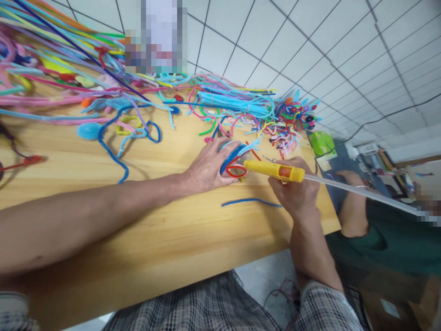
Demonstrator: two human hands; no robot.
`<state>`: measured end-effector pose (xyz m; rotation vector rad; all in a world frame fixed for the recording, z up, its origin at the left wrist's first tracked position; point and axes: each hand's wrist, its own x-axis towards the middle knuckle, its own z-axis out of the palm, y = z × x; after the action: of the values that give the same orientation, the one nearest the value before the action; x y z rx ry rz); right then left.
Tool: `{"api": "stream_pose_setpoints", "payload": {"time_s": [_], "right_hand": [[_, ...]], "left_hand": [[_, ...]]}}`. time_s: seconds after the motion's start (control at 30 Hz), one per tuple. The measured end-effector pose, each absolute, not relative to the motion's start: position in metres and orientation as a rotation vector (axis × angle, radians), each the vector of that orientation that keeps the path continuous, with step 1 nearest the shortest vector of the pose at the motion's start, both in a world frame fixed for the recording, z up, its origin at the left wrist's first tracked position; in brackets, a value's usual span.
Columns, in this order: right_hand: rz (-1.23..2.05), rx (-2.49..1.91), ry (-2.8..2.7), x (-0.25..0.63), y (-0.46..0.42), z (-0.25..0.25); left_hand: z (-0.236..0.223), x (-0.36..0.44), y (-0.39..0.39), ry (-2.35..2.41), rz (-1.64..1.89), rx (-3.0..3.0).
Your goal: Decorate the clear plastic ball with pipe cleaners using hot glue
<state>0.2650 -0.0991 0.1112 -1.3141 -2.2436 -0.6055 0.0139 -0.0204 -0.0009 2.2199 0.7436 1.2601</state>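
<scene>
Above the wooden table, my left hand (pixel 203 166) is closed around a blue pipe-cleaner piece (pixel 231 156), which carries a red loop (pixel 237 172) and a light blue strand. Its fingers partly hide the piece. My right hand (pixel 303 191) grips a yellow glue gun (pixel 272 170), nozzle toward the piece; contact between the two is unclear. From the gun's back end a long translucent glue stick (pixel 365 193) runs out to the right. A short blue pipe cleaner (pixel 251 201) lies on the table just below the hands.
A bundle of light blue pipe cleaners (pixel 234 103) and many loose coloured ones line the tiled wall. Colourful pipe-cleaner figures (pixel 298 115) stand at the far right corner. Left of my hand lies a curled blue pipe cleaner (pixel 106 147). A co-worker's arm (pixel 353 207) is beyond the right edge.
</scene>
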Motion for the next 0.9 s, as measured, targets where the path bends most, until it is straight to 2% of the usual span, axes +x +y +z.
{"api": "stream_pose_setpoints", "payload": {"time_s": [0.27,0.5,0.73,0.9], "right_hand": [[-0.609,-1.375,-2.224,0.2645,-0.0980,0.1118],[-0.653,-1.216,-2.251,0.2608,-0.0975,0.1158],[-0.529,-1.311,-2.258,0.2616,-0.0997,0.1169],[-0.557,-1.275,-2.256,0.2613,-0.1007,0.1162]], "left_hand": [[-0.0001,0.0139,-0.0209,0.762,1.240,2.218],[-0.0033,0.0137,-0.0195,0.739,1.269,2.238],[-0.0008,0.0136,-0.0207,0.760,1.252,2.243],[-0.0001,0.0139,-0.0212,0.754,1.251,2.222]]}}
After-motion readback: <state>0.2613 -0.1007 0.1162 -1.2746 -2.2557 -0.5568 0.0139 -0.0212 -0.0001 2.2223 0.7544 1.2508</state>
